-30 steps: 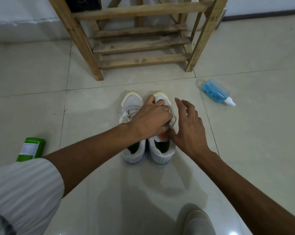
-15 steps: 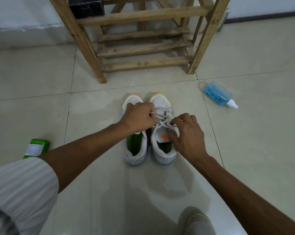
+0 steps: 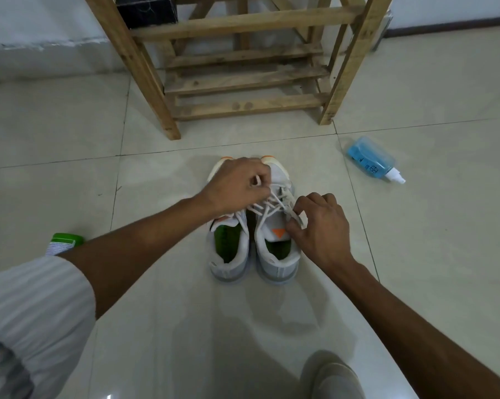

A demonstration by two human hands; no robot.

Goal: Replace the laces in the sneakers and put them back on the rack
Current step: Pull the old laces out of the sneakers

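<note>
On the floor before the rack, the left hand and right hand each pinch the soft, thin lace of one sneaker, probably slippery, so best held near its tips.

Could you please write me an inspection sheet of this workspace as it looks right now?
Surface: floor of pale glossy tiles with grout lines.
Job's things: left sneaker and right sneaker stand side by side, toes toward the wooden rack; a pale lace crosses the right sneaker.
Clutter: blue spray bottle lies on its side right of the sneakers; green container at the left, partly hidden by the forearm; black box on the rack.
Hands: left hand grips the lace; right hand pinches it.
Cables: nothing seen.
Surroundings: white wall behind the rack.
</note>
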